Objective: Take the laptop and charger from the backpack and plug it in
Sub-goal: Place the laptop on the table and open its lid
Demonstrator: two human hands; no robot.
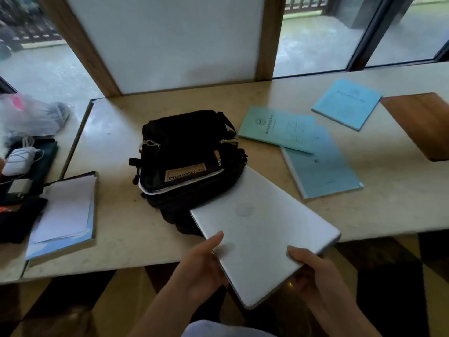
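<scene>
a closed silver laptop (262,229) with a faint round logo on its lid is held at its near end by both hands. the left hand (201,266) and right hand (315,271) curl their fingers under it, thumbs on top. its far corner touches a black backpack (187,156) lying on the pale table (116,147), its near end overhanging the table edge.
</scene>
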